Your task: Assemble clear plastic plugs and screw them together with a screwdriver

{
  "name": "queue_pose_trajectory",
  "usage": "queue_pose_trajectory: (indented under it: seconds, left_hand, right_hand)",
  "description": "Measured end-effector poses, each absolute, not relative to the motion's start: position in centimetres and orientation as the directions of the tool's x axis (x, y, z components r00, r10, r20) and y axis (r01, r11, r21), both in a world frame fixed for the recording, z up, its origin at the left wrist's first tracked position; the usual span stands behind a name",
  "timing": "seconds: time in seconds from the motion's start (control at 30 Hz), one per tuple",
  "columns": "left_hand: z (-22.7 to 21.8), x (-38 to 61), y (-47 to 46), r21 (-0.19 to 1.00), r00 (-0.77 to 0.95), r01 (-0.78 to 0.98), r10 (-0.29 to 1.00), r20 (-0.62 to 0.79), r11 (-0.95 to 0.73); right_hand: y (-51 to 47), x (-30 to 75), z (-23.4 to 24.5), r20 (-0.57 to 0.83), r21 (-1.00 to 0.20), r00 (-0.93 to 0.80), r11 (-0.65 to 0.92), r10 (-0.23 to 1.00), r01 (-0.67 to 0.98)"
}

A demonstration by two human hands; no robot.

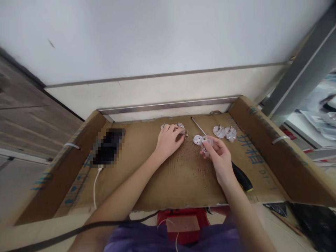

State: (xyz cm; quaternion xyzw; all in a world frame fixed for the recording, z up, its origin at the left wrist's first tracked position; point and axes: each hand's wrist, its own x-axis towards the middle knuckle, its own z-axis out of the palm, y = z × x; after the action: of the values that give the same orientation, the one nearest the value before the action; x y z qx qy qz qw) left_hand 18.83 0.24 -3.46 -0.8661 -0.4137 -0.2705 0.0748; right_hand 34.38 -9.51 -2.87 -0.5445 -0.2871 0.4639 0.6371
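Note:
My right hand (219,154) is closed on a clear plastic plug piece (207,140), held between thumb and fingers above the cardboard. Just left of it is a round white disc with holes (197,140). My left hand (169,139) reaches over clear plug pieces with metal pins (180,125), which it partly covers. Its thumb and index finger close on a small brassy metal piece (186,134). Beneath my right hand lies a screwdriver; its thin shaft (198,126) and black-and-yellow handle (243,177) show on either side.
Two more clear plug pieces with pins (224,132) lie at the back right. Cardboard (147,182) with raised side walls lines the work surface. A pixelated dark device (108,147) with a white cable (95,189) lies left. A black cable (78,229) crosses my left forearm.

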Motion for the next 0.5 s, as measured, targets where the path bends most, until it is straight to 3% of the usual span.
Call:
queue_pose_trajectory:
  seconds: [0.5]
  left_hand:
    - [-3.4,17.7,0.6,0.134,0.407,0.828,0.748,0.524,-0.544]
  right_hand:
    - [-9.6,34.2,-3.0,-0.067,-0.98,0.435,0.022,0.898,-0.196]
